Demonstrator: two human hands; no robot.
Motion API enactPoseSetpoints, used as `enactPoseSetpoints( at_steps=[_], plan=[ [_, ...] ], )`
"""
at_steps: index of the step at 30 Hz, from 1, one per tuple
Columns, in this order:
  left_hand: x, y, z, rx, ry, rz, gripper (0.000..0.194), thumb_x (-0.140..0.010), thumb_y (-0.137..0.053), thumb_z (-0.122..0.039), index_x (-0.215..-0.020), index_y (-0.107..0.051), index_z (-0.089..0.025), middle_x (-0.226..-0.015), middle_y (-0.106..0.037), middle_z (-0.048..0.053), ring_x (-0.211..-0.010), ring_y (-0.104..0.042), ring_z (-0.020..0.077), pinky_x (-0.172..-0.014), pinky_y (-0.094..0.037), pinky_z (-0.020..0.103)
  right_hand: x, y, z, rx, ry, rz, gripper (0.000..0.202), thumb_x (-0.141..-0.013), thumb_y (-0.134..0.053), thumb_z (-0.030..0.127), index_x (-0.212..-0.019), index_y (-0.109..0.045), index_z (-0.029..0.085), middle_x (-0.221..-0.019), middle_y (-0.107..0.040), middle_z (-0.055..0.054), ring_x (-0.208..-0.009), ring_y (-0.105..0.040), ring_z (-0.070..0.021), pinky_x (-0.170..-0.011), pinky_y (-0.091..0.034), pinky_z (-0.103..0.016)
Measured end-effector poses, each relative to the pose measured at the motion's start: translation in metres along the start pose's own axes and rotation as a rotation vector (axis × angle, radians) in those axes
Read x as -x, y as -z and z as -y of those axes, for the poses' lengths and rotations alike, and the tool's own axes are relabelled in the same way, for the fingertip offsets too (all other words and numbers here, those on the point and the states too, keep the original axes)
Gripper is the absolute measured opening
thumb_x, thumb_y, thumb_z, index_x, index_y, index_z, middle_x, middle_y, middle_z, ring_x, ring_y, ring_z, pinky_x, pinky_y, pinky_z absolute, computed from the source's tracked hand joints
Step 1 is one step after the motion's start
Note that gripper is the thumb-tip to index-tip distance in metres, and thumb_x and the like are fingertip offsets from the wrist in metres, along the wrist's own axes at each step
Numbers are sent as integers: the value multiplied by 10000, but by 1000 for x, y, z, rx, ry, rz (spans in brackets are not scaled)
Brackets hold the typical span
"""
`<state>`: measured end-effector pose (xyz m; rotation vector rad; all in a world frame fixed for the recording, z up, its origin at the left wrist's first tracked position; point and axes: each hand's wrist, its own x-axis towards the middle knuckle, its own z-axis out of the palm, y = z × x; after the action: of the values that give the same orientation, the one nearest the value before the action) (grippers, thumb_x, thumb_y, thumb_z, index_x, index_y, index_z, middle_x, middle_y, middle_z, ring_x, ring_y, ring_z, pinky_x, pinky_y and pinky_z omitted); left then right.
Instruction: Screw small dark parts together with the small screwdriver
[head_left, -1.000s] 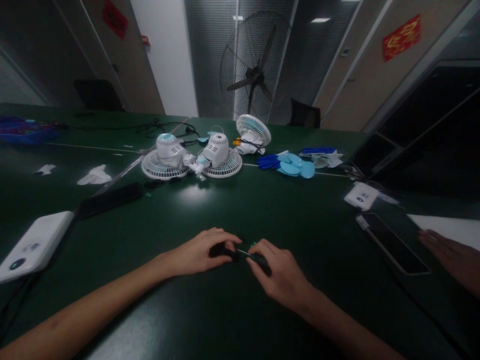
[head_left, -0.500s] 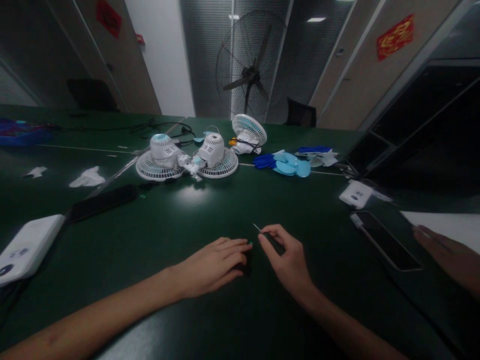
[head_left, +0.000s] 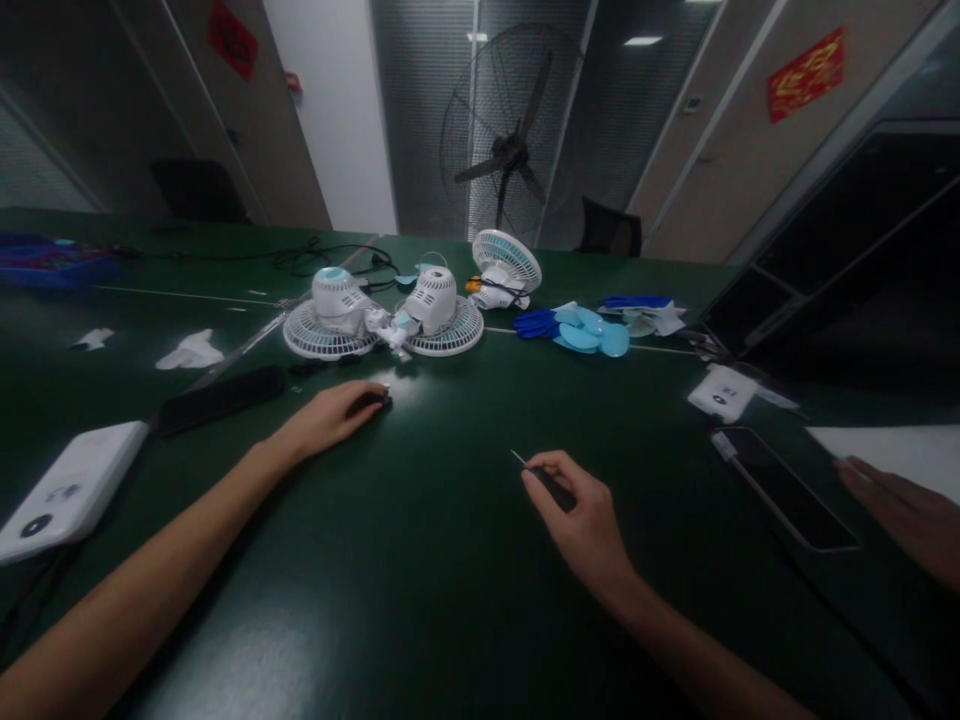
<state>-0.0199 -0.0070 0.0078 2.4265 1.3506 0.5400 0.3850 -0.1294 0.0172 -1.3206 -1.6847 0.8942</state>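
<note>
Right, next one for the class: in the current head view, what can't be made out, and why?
All in the head view:
Dark item: shape, partly covered by the left hand.
Tool: tip too small; handle partly behind the right hand.
Paper: cut off by the right edge.
Left white device: print too blurred.
Blue tray: contents blurred, left end cut off by the edge.

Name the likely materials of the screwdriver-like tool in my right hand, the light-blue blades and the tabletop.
Screwdriver-like tool: dark handle, probably plastic or rubber, showing little shine; the thin, pale, bright shaft suggests metal.

Light-blue blades: most likely plastic, judging by their thin, smooth, evenly coloured look.

Tabletop: dark green, semi-gloss, with blurred light reflections; paint, laminate or vinyl, unclear.
</note>
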Motion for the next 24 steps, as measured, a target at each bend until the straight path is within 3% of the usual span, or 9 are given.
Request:
enactPoseSetpoints(
  at_steps=[4, 9, 14, 17, 24],
  plan=[
    [4, 8, 12, -34, 62, -51, 443, -1047, -506, -492, -1356, -643, -206, -1349, -692, 123, -1199, -676, 315, -1048, -542, 487, 0, 0, 0, -1, -9, 5, 180, -1032, -602, 396, -1064, -694, 245, -1032, -729, -57, -959, -727, -253, -756, -634, -388],
    [4, 5, 19, -11, 145, -156, 413, -1093, -389, -419, -1318, -632, -172, -1246, -713, 132, -1116, -693, 295, -997, -546, 462, 1, 0, -1, 5, -4, 15, 187, -1039, -589, 397, -1070, -692, 244, -1021, -729, -58, -923, -727, -246, -730, -630, -379],
    [4, 4, 22, -108, 115, -304, 348, -1062, -448, -403, -1242, -659, -193, -1277, -685, 136, -1215, -632, 310, -1055, -503, 459, 2, -1, -1, 22, 20, -15, 174, -1027, -619, 395, -1072, -692, 243, -1024, -737, -58, -920, -735, -250, -757, -629, -389],
    [4, 5, 22, -164, 143, -299, 366, -1028, -524, -467, -1223, -687, -203, -1264, -685, 134, -1216, -615, 333, -1050, -498, 477, 3, -2, -1, 14, 14, -5, 178, -1031, -613, 402, -1073, -686, 245, -1017, -734, -55, -870, -734, -240, -704, -624, -373],
    [3, 3, 27, -173, 188, -274, 388, -1021, -536, -534, -1059, -754, -216, -1145, -718, 129, -1089, -642, 338, -962, -518, 476, 3, -2, -2, 32, 23, -7, 174, -1034, -613, 395, -1072, -691, 244, -1060, -728, -67, -996, -728, -263, -744, -631, -380]
  ],
)
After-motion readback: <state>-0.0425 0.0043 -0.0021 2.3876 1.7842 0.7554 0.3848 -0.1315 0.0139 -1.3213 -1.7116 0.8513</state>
